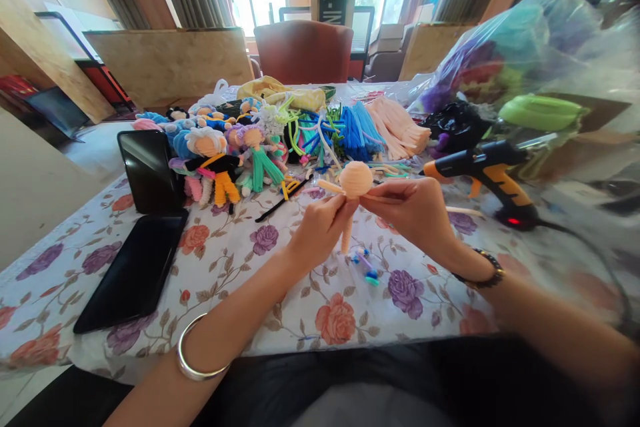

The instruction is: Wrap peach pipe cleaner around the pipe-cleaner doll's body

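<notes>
Both hands meet over the flowered tablecloth around a peach pipe-cleaner doll (356,179) with a round, blank head. My left hand (323,223) pinches it just below the head, and one arm sticks out to the left above my fingers. My right hand (417,207) is closed at the doll's right side, its fingertips on what looks like the other arm. A peach leg hangs down under my left fingers. Small blue and teal bits (367,267) lie on the cloth below.
An orange and black glue gun (483,170), its red light on, lies to the right with its cord. Finished dolls (217,163) crowd the left, beside two black tablets (135,267). Bundles of blue and peach pipe cleaners (397,127) and a large plastic bag (520,47) stand behind.
</notes>
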A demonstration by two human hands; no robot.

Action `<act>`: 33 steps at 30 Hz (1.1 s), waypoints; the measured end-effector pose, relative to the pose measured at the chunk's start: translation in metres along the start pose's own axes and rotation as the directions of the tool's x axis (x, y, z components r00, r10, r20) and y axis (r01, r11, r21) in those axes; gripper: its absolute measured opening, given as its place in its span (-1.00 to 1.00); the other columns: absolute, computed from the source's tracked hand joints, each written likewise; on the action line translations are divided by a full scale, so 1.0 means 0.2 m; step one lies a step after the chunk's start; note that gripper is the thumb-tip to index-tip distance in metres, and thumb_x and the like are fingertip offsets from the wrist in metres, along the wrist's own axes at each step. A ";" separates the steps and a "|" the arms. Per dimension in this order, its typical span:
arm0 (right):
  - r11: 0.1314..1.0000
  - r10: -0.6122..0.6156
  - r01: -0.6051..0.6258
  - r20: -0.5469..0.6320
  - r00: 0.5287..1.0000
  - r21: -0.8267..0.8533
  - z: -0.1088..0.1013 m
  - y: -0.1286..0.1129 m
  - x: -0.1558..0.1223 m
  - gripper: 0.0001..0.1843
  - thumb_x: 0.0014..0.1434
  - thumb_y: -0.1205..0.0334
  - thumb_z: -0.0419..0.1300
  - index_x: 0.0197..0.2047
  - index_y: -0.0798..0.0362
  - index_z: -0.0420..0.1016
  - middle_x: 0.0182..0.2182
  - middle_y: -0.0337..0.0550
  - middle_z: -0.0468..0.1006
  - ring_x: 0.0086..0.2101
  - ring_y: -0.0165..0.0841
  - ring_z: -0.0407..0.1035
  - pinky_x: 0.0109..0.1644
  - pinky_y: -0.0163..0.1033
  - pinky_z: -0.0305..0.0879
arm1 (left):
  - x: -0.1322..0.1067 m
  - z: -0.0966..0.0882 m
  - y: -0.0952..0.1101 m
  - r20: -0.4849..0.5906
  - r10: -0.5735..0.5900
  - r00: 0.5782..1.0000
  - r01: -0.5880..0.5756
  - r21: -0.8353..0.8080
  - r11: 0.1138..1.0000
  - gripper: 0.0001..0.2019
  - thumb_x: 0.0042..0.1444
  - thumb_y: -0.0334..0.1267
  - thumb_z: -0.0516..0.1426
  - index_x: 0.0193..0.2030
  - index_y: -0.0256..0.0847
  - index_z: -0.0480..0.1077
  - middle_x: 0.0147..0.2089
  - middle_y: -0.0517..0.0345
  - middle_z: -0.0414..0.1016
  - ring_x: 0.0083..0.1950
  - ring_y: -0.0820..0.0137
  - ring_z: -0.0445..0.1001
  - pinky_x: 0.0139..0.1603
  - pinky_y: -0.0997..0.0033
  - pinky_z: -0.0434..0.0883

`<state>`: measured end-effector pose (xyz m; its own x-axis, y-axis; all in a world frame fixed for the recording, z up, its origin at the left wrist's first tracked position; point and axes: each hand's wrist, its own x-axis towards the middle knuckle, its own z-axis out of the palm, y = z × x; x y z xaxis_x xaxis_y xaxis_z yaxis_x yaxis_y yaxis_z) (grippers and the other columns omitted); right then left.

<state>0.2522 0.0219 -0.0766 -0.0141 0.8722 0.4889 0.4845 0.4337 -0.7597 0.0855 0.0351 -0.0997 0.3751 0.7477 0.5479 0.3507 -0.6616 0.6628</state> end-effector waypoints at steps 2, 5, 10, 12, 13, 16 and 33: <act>0.995 -0.077 0.075 -0.028 0.997 -0.066 0.00 0.00 0.00 -0.80 0.00 0.15 0.33 -0.53 0.09 0.58 -0.57 -0.22 0.55 -0.53 -0.42 0.34 -0.46 -0.31 0.25 | 0.00 0.00 0.00 -0.002 -0.015 1.000 0.015 -0.051 0.999 -0.61 0.28 -0.15 -0.03 -0.56 -0.18 0.06 -0.60 0.31 0.13 -0.54 0.54 0.13 -0.44 0.48 0.11; 0.969 -0.188 0.178 -0.046 0.981 -0.172 0.00 0.00 -0.01 -0.81 0.06 0.17 0.30 -0.52 0.07 0.59 -0.56 -0.21 0.56 -0.53 -0.42 0.37 -0.44 -0.32 0.27 | 0.01 0.00 0.00 0.007 -0.071 0.997 0.071 -0.116 0.991 -0.60 0.28 -0.09 -0.03 -0.56 -0.20 0.10 -0.60 0.31 0.11 -0.54 0.55 0.10 -0.47 0.48 0.09; 0.850 -0.424 0.365 -0.083 0.902 -0.380 0.02 0.01 -0.03 -0.81 0.13 0.21 0.25 -0.49 0.02 0.60 -0.60 -0.25 0.53 -0.58 -0.48 0.35 -0.50 -0.36 0.20 | 0.00 0.01 0.00 0.021 -0.199 0.980 0.198 -0.243 0.950 -0.53 0.24 0.07 -0.03 -0.51 -0.26 0.32 -0.55 0.24 0.26 -0.49 0.51 0.20 -0.43 0.46 0.17; 0.806 -0.478 0.400 -0.081 0.874 -0.436 0.03 0.01 -0.03 -0.82 0.15 0.23 0.24 -0.45 0.01 0.61 -0.61 -0.26 0.51 -0.60 -0.50 0.33 -0.52 -0.37 0.16 | 0.00 0.01 -0.01 0.027 -0.235 0.972 0.231 -0.336 0.913 -0.51 0.21 0.11 0.01 -0.49 -0.28 0.38 -0.53 0.20 0.31 -0.47 0.49 0.25 -0.40 0.46 0.23; 0.792 -0.493 0.411 -0.077 0.866 -0.451 0.03 0.01 -0.03 -0.83 0.15 0.24 0.23 -0.44 0.01 0.61 -0.62 -0.26 0.51 -0.61 -0.50 0.32 -0.53 -0.37 0.15 | 0.01 0.01 -0.01 0.034 -0.251 0.967 0.244 -0.387 0.889 -0.51 0.19 0.13 0.03 -0.48 -0.29 0.41 -0.52 0.18 0.34 -0.45 0.48 0.27 -0.38 0.45 0.26; 0.781 -0.515 0.428 -0.084 0.853 -0.455 0.02 0.01 -0.03 -0.84 0.16 0.24 0.23 -0.43 0.01 0.61 -0.59 -0.26 0.53 -0.63 -0.52 0.30 -0.53 -0.37 0.15 | 0.01 0.01 -0.01 0.063 -0.287 0.956 0.277 -0.521 0.808 -0.54 0.13 0.12 0.10 -0.43 -0.30 0.49 -0.46 0.15 0.41 -0.41 0.45 0.33 -0.31 0.44 0.32; 0.958 -0.253 0.244 -0.043 0.966 -0.150 -0.04 -0.01 0.02 -0.93 0.11 0.16 0.28 -0.39 -0.10 0.59 -0.45 -0.21 0.58 -0.47 -0.37 0.41 -0.41 -0.22 0.36 | 0.03 0.01 -0.01 0.150 -0.368 0.918 0.310 -0.848 0.430 -0.78 -0.18 -0.17 0.39 -0.35 -0.18 0.62 -0.32 0.12 0.61 -0.28 0.45 0.49 -0.12 0.42 0.41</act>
<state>0.2574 0.0228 -0.0704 -0.0990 0.7236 0.6831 0.5919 0.5946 -0.5441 0.0891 0.0409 -0.0997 0.3438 0.9210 0.1830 -0.4598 -0.0048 0.8880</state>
